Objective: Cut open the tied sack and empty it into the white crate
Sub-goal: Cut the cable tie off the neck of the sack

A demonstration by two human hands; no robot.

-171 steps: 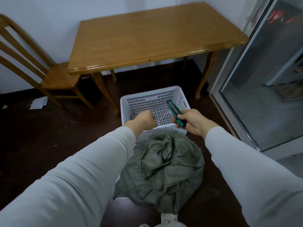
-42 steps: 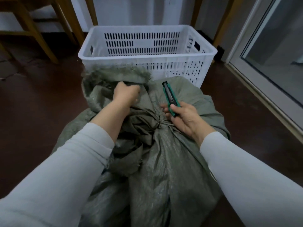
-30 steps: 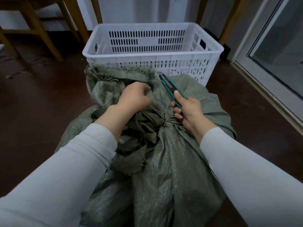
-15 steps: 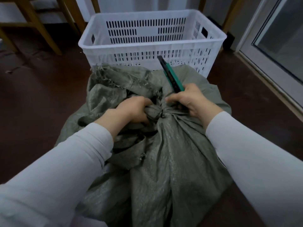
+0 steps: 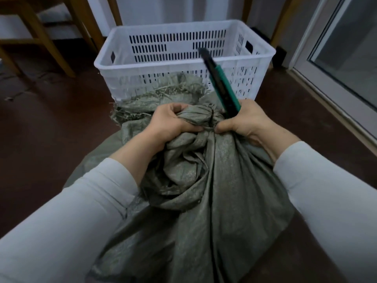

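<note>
Now both hands have closed in on the neck of the sack [image 5: 204,201], where a second ago they lay looser on the cloth, so I judge the cut is about to begin. Left hand [image 5: 171,124] is clenched tight around the bunched neck just left of the knot [image 5: 206,119]. Right hand [image 5: 244,121] pinches the cloth at the knot's other side while gripping the green cutter [image 5: 219,82], which points up past its fingers toward the white crate [image 5: 183,29], just beyond, nothing inside it yet
</note>
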